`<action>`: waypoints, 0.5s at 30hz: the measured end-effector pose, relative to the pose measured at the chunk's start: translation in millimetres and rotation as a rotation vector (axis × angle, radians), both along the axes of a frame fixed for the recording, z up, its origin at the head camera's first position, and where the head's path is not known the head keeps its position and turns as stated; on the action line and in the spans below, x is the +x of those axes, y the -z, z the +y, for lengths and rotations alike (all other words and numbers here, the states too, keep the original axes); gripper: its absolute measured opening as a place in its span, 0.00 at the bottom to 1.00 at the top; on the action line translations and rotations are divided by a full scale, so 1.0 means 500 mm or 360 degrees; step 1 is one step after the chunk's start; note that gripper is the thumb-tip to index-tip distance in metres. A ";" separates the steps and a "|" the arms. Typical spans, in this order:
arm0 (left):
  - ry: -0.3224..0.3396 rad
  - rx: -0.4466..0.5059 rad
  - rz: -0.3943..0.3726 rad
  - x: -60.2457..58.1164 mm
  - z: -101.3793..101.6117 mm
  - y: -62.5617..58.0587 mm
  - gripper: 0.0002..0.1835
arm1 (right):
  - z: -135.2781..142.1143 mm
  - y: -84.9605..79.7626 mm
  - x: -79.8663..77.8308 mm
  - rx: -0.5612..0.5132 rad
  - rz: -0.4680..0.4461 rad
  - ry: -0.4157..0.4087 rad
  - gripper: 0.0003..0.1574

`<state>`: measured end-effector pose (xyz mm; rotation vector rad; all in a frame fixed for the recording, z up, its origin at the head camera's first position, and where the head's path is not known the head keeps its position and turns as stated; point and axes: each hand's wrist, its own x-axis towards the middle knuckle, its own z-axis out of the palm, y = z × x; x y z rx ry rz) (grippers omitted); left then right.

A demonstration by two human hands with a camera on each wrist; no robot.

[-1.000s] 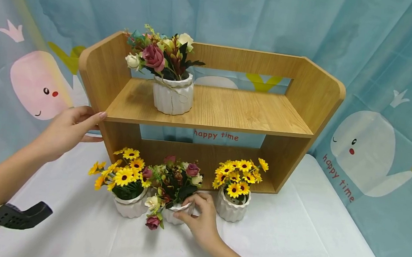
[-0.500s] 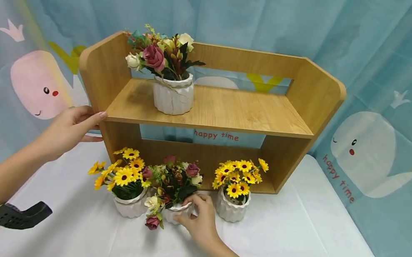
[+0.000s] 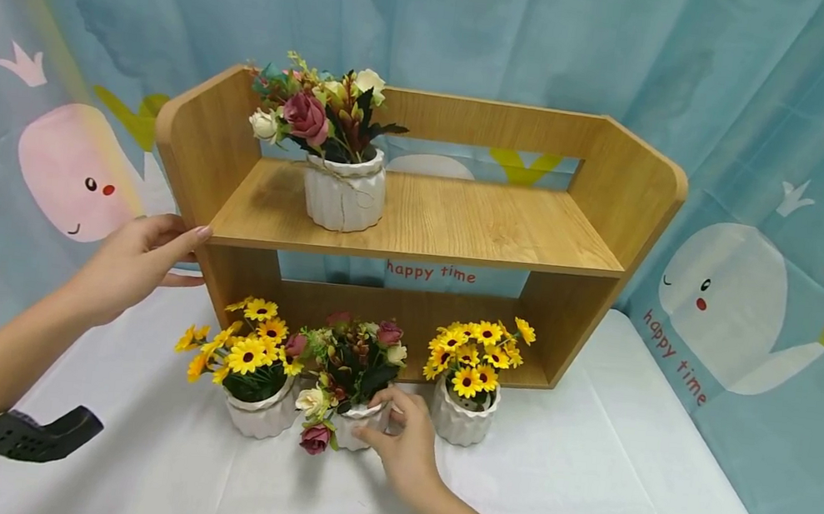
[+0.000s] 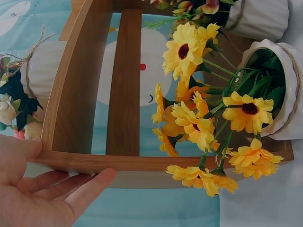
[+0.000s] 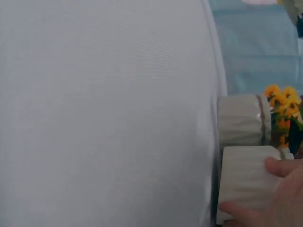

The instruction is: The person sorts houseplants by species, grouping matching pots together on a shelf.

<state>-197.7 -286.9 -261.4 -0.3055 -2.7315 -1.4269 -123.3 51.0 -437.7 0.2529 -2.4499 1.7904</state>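
In the head view, my left hand (image 3: 136, 261) holds the left side panel of the wooden shelf (image 3: 412, 253). Its thumb lies at the front edge while the fingers (image 4: 90, 191) lie along the outer face in the left wrist view. My right hand (image 3: 403, 445) grips the rim and side of a white pot of artificial roses (image 3: 356, 427), which stands on the table before the shelf. In the right wrist view, thumb and fingers span this pot (image 5: 246, 182). A potted bunch of yellow daisies (image 3: 256, 412) is to its left, another daisy pot (image 3: 463, 417) to its right.
Another white pot of roses (image 3: 343, 191), tied with twine, stands on the upper board's left part. A white cloth (image 3: 630, 481) covers the table. Behind hangs a blue curtain (image 3: 474, 29) with cartoon prints. A black strap (image 3: 35, 435) sits on the left forearm.
The rose pot in my right hand has turned and shifted slightly right; its low-hanging rose swings right and a little up. My left hand stays on the shelf.
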 end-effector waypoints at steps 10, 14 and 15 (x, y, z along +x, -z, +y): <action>0.0005 0.0006 0.0029 -0.001 -0.002 0.003 0.30 | 0.025 -0.052 0.000 0.0009 -0.0002 -0.0188 0.18; 0.0005 0.0004 0.0026 0.000 -0.001 0.001 0.29 | 0.034 -0.071 0.006 -0.0007 -0.0017 -0.0245 0.18; 0.0004 0.0004 0.0025 0.000 -0.001 0.001 0.29 | 0.036 -0.076 0.008 -0.0001 -0.0012 -0.0252 0.18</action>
